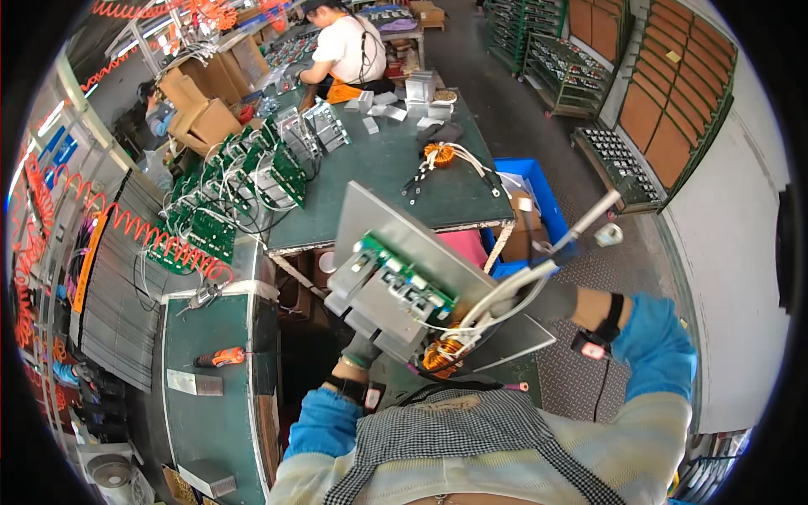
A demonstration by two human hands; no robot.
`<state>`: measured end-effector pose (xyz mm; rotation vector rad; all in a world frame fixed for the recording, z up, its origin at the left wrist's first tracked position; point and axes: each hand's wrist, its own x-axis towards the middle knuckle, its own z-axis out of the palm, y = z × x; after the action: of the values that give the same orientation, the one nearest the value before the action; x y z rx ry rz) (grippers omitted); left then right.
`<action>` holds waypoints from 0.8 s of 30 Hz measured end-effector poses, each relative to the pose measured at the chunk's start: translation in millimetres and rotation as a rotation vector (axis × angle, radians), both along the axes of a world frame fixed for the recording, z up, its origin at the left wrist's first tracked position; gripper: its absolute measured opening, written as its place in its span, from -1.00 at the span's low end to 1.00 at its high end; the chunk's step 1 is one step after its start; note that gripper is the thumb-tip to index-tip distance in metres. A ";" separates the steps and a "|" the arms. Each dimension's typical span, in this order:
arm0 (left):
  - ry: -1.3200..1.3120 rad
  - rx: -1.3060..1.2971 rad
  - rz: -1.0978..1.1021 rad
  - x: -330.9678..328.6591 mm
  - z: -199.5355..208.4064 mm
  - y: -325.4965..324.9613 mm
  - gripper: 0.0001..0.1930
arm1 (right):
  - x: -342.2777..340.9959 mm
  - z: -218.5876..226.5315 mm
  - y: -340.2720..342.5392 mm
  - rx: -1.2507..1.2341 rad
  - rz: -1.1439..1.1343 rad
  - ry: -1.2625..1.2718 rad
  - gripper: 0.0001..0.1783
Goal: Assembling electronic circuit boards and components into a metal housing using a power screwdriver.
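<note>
In front of my body a grey metal plate (379,212) is held tilted over the bench. On it sit a green circuit board (406,274) and silver heat sinks (377,305). My left hand (362,349), in a grey glove, grips the lower left side by the heat sinks, its fingers partly hidden. My gloved right hand (545,300) is closed at the right side, by the thick white cables (581,225); its fingertips are hidden. Low on the assembly hangs an orange copper-wound coil (443,355). Another flat metal sheet (523,338) lies beneath.
A green-topped bench (362,181) ahead carries wired circuit boards (278,177) and another coil (438,154). An orange power screwdriver (223,358) lies on the left bench. A blue bin (551,202) stands right of the bench. A co-worker (349,50) sits at the far end.
</note>
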<state>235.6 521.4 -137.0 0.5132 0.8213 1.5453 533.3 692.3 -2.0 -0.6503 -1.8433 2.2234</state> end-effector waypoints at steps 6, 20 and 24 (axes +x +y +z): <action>0.098 0.048 -0.389 49.1 21.6 120.9 -0.60 | 63.8 -0.8 -1.8 -0.108 -0.275 0.040 -0.75; 1.443 -0.446 0.069 -82.0 -36.4 321.2 -0.41 | 110.4 -6.2 65.5 0.291 -0.628 0.075 -0.78; 1.744 -0.587 -0.023 -86.3 -18.2 380.6 -0.41 | 91.7 -2.5 76.7 0.572 -0.742 -0.106 -0.84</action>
<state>149.4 902.1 -155.2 1.3902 2.4073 0.4025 625.0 768.9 -4.5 -1.0988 -1.7521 1.1559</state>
